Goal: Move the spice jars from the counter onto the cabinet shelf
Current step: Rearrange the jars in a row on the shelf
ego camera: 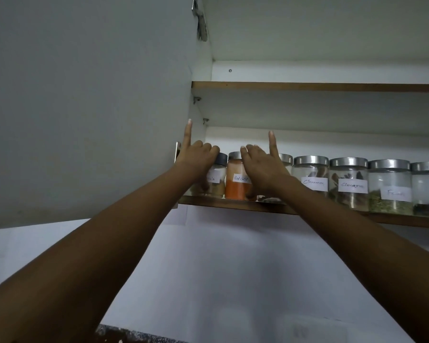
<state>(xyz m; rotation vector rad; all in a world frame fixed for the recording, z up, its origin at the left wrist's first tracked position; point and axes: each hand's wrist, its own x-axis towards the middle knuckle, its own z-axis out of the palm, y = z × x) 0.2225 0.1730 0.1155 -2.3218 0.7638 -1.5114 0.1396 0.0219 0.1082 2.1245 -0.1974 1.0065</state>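
While both arms reach up into the cabinet, seven spice jars stand in one row on the lower shelf (233,206), all upright with long axes vertical, metal lids on top and paper labels facing out. The open cabinet door (84,107) is at far left, its edge just beside the row's end. Left hand (199,157): fingers curled round the lid end of the leftmost jar (218,180), one finger straight up. That label is half hidden and reads "…ala". Next is the Red chilli jar (237,188), orange powder, label "Red chilli". Right hand (263,168) lies across the front of the third jar (285,158), curled fingers at the Red chilli lid, one finger straight up. Which of the two it grips, cannot tell. Then the first Cinnamon jar (312,169), label "Cinnamon". The second Cinnamon jar (348,174) has the same word, its end blurred. The green-filled jar (390,204) has a label starting "F", rest unreadable. The last jar (427,194) is cut by the frame edge, dark contents. Jars sit close side by side, near the shelf's front edge. Open room above the lids up to the upper shelf (307,86).
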